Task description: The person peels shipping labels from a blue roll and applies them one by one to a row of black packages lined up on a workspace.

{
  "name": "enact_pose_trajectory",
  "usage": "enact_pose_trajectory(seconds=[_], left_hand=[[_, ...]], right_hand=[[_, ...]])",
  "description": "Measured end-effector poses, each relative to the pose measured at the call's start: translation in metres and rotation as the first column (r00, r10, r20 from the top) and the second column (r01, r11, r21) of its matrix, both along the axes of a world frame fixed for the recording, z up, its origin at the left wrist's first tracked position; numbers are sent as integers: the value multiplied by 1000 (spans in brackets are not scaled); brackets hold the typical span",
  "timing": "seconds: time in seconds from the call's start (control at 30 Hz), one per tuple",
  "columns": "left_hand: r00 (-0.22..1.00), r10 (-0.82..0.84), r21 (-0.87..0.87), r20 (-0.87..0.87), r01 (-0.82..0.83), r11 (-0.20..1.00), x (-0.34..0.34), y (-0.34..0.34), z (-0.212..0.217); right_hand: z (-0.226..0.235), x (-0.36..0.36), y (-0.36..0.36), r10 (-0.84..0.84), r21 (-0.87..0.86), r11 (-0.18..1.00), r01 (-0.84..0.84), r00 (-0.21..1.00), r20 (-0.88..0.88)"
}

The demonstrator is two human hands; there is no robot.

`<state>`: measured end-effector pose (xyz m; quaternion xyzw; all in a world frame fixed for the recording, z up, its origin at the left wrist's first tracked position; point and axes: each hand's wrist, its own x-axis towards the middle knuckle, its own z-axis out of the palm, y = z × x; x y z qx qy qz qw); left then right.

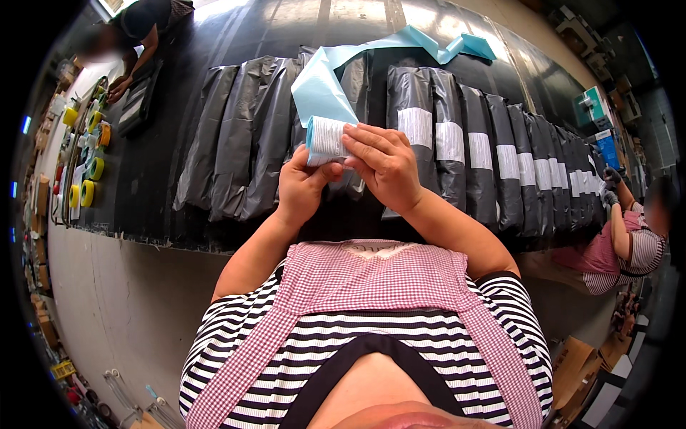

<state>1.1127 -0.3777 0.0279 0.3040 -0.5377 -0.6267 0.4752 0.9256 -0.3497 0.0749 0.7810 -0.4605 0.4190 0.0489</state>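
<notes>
The person's two hands meet on one label roll: the left hand is clamped round the left side of the label roll, its thumb along the lower edge, while the right hand lays its fingers over the right end; whether those fingers pinch it or only rest there, I cannot tell. The roll is raised in front of the chest, above the dark packages. From it a single light-blue strip runs up and away across the packages, bending and folding to the right.

The worktop is long and black, above a grey floor. Two co-workers flank it: one at the far left corner, one at the right end in grey gloves.

Three packages with no visible label stand clear at the left, others partly covered by the strip and hands. To the right, the five nearest packages each show one white label, and more overlap tightly beyond. Several tape rolls, mostly yellow, line the left edge; one teal box and one blue box sit at the right.
</notes>
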Motion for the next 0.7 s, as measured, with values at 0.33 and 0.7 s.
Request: enact_pose_trajectory(seconds=[0.33,0.7], left_hand=[[939,-138,264,315,53,963,45,-55,-9],[835,471,492,-285,-294,820,53,-99,-24]], right_hand=[[36,-70,-101,-432,744,570,-349,643,633],[-73,-20,-102,-104,83,992,93,985,135]])
